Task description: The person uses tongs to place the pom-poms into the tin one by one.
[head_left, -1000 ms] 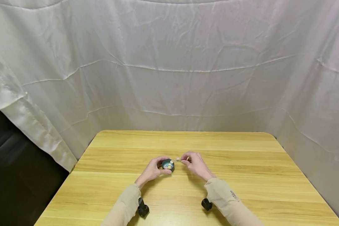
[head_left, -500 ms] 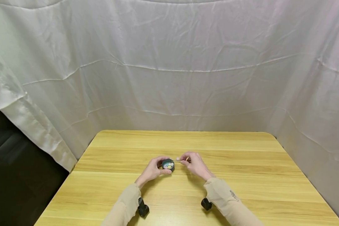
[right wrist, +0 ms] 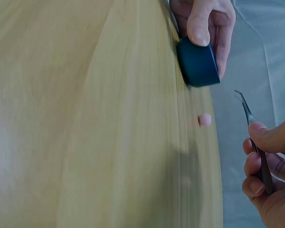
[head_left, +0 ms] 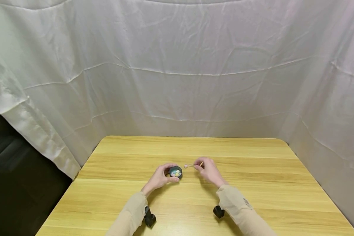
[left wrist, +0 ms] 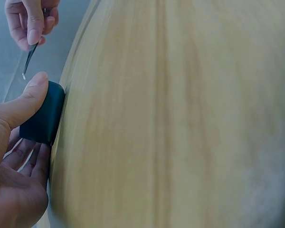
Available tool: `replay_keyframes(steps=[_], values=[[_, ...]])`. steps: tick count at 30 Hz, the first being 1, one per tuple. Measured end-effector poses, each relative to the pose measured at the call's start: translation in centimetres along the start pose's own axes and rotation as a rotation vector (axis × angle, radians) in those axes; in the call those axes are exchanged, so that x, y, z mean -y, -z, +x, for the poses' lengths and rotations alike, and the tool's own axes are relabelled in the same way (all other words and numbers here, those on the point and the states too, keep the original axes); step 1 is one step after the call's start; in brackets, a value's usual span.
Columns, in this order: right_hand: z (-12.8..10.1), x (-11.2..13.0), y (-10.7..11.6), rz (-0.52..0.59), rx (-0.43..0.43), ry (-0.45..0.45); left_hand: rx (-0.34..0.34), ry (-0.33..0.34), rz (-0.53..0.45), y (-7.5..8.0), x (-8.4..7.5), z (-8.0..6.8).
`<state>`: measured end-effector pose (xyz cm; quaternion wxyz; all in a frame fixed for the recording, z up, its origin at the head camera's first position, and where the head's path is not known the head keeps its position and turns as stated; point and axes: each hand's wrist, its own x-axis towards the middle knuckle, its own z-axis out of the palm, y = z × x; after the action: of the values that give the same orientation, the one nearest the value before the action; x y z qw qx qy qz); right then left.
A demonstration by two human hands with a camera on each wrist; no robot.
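In the head view my left hand (head_left: pixel 160 177) grips a small dark teal bowl (head_left: pixel 181 176), thumb on the near side and fingers around the far side. Several pastel balls (head_left: pixel 176 172) lie inside it. My right hand (head_left: pixel 207 171) holds thin metal tweezers (head_left: pixel 191 165) whose tips extend left. A pink ball (right wrist: pixel 205 119) sits on the table just right of the bowl. The right wrist view shows the bent tweezer tips slightly parted, above the ball and holding nothing. From the left wrist, only the bowl's outer wall (left wrist: pixel 45 116) shows; its contents are hidden.
The wooden table (head_left: pixel 177 205) ends at rounded far corners. Pale curtains (head_left: pixel 177 98) hang behind it and at its sides. A black surface (head_left: pixel 14 183) lies beyond the left edge. Black wrist devices (head_left: pixel 149 217) are worn below both sleeves.
A pale ball at the tweezer tips over the bowl's rim was let go into the bowl. My right hand then drew back rightward, bringing the tips by the pink ball. My left hand stayed put.
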<state>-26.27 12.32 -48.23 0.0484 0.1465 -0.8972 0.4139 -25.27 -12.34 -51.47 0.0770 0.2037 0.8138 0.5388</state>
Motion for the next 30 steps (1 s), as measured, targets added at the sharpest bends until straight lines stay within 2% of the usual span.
replay_keyframes(steps=[10, 23, 30], values=[[0.4, -1.3, 0.3, -0.030, 0.023, -0.083, -0.011, 0.018, -0.033, 0.0, -0.1, -0.1], [0.9, -1.6, 0.3, -0.041, 0.040, -0.116, -0.005, 0.006, -0.032, 0.0, -0.2, -0.1], [1.0, -1.7, 0.2, -0.037, 0.048, -0.102, -0.012, 0.010, -0.022, 0.0, -0.1, -0.1]])
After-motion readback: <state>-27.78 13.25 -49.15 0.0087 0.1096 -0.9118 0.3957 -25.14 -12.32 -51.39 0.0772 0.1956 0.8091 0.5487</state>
